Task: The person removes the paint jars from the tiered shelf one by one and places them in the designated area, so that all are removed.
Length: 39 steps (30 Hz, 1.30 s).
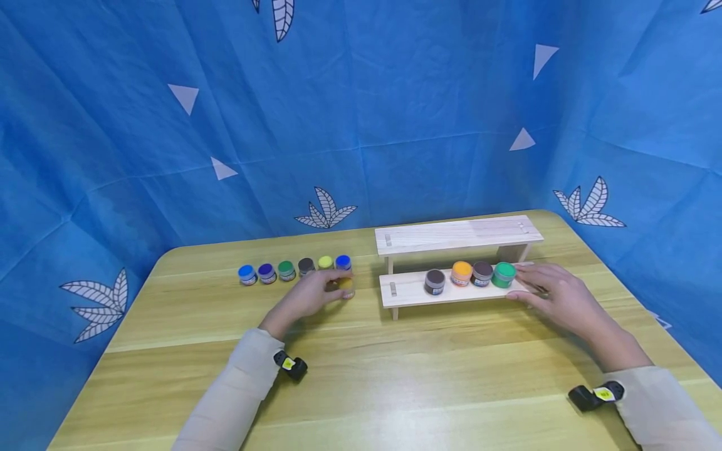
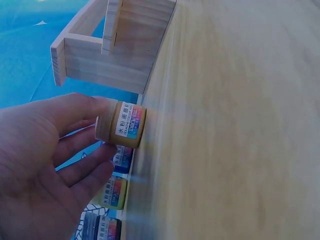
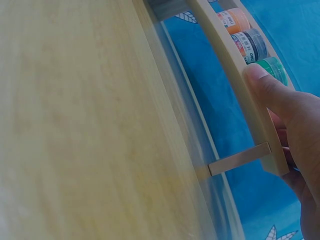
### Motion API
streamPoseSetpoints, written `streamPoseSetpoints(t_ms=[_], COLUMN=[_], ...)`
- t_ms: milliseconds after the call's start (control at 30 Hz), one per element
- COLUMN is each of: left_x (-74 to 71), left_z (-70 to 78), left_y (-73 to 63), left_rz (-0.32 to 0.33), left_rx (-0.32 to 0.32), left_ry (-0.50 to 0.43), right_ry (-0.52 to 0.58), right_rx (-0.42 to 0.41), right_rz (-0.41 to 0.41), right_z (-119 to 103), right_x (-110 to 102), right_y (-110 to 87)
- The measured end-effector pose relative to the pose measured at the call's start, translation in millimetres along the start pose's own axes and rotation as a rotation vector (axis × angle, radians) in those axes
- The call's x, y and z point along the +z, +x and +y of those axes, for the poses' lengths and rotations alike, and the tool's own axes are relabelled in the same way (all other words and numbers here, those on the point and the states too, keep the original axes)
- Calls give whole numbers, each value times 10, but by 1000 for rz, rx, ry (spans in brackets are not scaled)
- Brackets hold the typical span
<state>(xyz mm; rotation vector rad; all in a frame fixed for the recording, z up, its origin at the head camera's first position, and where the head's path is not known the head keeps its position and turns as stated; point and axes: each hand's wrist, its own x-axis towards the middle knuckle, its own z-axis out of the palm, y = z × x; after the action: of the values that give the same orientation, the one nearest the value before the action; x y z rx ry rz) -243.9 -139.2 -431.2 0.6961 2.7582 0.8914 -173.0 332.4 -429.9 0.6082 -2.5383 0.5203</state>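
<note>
In the head view my left hand (image 1: 307,293) pinches a yellow-ochre paint jar (image 1: 346,287) by its lid, just in front of a blue-lidded jar (image 1: 343,262). The left wrist view shows the held jar's (image 2: 129,124) printed label, with the other fingers loosely bent beside it. My right hand (image 1: 558,295) is at the right end of the lower shelf (image 1: 412,295), thumb in front and fingers behind, around a green paint jar (image 1: 504,275). From the right wrist, the thumb tip overlaps the green jar (image 3: 274,69) and the shelf's front edge.
Left of the left hand stands a row of several jars, among them a light blue one (image 1: 247,274) and a dark green one (image 1: 286,270). The lower shelf also bears an orange jar (image 1: 461,273) and two dark ones. Behind rises the upper shelf (image 1: 457,234), near the blue curtain (image 1: 417,125).
</note>
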Motion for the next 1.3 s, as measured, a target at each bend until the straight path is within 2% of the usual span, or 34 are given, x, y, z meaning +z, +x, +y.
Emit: streamPoseSetpoints(t_ms=[233, 400, 700, 900, 1200, 1300], left_x=[-62, -103, -95, -47, 45, 105], left_z=[85, 247, 535, 693, 992, 1062], left_y=[-37, -83, -144, -87, 77, 149], left_rz=[61, 101, 125, 102, 32, 20], left_rx=[31, 79, 193, 242, 322, 349], left_ry=[-4, 14, 37, -14, -6, 26], right_ry=[5, 5, 4, 5, 4, 3], right_rx=[1, 11, 20, 22, 42, 41], right_rz=[-3, -7, -24, -42, -44, -45], right_z=[-9, -15, -38, -32, -26, -33], right_x=[4, -8, -22, -19, -15, -14], right_y=[3, 2, -3, 2, 2, 0])
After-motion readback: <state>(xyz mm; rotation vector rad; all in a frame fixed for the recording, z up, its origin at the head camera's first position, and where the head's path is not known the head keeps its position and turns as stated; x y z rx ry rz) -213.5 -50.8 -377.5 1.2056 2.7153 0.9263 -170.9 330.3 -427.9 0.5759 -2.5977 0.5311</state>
